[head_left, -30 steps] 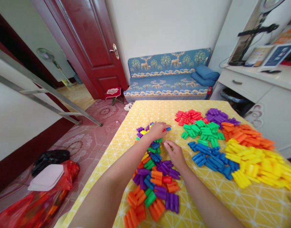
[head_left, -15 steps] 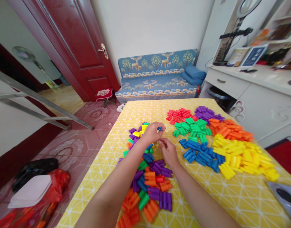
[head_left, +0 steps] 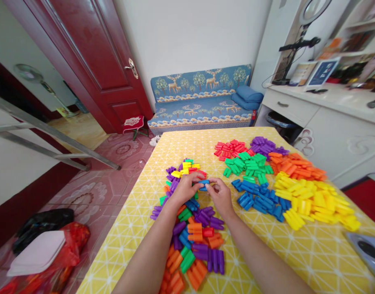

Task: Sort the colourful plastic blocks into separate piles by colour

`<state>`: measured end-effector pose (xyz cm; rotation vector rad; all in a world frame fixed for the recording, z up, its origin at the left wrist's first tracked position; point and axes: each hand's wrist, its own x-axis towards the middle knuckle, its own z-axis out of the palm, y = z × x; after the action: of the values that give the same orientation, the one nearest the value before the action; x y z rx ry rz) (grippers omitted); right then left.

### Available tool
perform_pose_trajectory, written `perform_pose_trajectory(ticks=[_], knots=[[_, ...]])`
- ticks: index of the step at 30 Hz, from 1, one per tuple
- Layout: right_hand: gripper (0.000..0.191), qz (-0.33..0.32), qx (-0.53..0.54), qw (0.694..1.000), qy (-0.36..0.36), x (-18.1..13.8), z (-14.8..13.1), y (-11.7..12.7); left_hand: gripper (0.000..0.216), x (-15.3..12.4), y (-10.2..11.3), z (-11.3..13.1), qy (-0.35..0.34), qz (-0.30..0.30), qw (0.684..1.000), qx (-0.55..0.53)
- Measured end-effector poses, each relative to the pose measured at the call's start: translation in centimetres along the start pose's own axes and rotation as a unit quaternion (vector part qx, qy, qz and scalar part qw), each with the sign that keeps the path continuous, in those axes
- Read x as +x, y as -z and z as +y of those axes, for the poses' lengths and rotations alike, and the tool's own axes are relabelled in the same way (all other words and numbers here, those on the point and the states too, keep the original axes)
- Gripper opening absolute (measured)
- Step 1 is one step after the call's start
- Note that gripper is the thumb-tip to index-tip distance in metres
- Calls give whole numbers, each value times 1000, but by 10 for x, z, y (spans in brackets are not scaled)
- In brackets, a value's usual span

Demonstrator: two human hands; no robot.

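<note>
My left hand [head_left: 185, 188] and my right hand [head_left: 220, 193] meet over the table, both pinching a small blue block [head_left: 204, 182] between their fingertips. Below and around them lies a mixed pile of coloured blocks [head_left: 193, 228] in purple, orange, green, blue and yellow. To the right are sorted heaps: a blue heap [head_left: 257, 198], a green heap [head_left: 248, 164], a red heap [head_left: 229, 148], a purple heap [head_left: 263, 145], an orange heap [head_left: 297, 165] and a yellow heap [head_left: 313, 200].
The table carries a yellow patterned cloth [head_left: 297, 253]. A grey device [head_left: 367, 251] lies at its right edge. A blue sofa [head_left: 202, 102], a red door [head_left: 92, 61], a white cabinet [head_left: 334, 130] and bags on the floor [head_left: 43, 249] surround the table.
My left hand came back from the far side of the mixed pile with a blue block. My right hand rose to meet it, and both now pinch the block.
</note>
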<state>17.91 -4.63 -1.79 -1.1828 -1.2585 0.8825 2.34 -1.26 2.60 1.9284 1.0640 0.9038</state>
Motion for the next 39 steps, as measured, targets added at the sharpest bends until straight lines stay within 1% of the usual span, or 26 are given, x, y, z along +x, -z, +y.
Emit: perform_pose_trajectory(ticks=[4, 8, 11, 13, 15, 17, 18, 20, 22, 25, 28, 30, 33, 34, 36, 39], knots=[[26, 0, 8, 1000, -22, -3, -4, -1, 14, 0, 0, -17, 16, 35, 999, -3], [25, 44, 2, 999, -10, -6, -7, 0, 11, 1, 3, -25, 29, 81, 996, -14], [22, 60, -52, 996, 31, -7, -16, 12, 10, 1, 3, -23, 17, 73, 997, 9], [21, 91, -105, 987, 79, -6, -25, 30, 11, 0, 3, -19, 8, 52, 998, 31], [22, 155, -186, 963, 117, -4, -32, 55, 13, -1, 2, -16, 3, 38, 998, 47], [24, 219, -291, 922, 134, -1, -33, 84, 14, -1, 2, -14, 4, 34, 998, 56], [24, 238, -341, 899, 140, 1, -32, 98, 14, 0, 2, -14, 7, 34, 998, 58], [20, 252, -416, 860, 154, 4, -24, 122, 14, 0, 2, -14, 14, 34, 998, 60], [17, 245, -464, 836, 161, 5, -14, 137, 14, 0, 2, -15, 14, 33, 998, 59], [17, 227, -508, 817, 152, 3, -4, 143, 14, -1, 2, -15, 8, 35, 998, 56], [17, 215, -522, 813, 144, -1, -2, 138, 14, -1, 2, -15, 11, 37, 998, 54], [17, 221, -518, 815, 140, -2, -4, 135, 14, -1, 2, -14, 12, 36, 998, 50], [19, 237, -509, 817, 132, 5, -11, 137, 13, -1, 2, -13, 10, 34, 998, 46], [23, 230, -510, 819, 128, 9, -14, 139, 13, -1, 2, -13, 9, 34, 998, 47], [32, 189, -517, 827, 110, 20, -17, 144, 13, 0, 2, -14, 6, 35, 998, 50], [45, 92, -528, 843, 48, 37, -17, 150, 12, 0, 2, -16, 0, 35, 998, 51]])
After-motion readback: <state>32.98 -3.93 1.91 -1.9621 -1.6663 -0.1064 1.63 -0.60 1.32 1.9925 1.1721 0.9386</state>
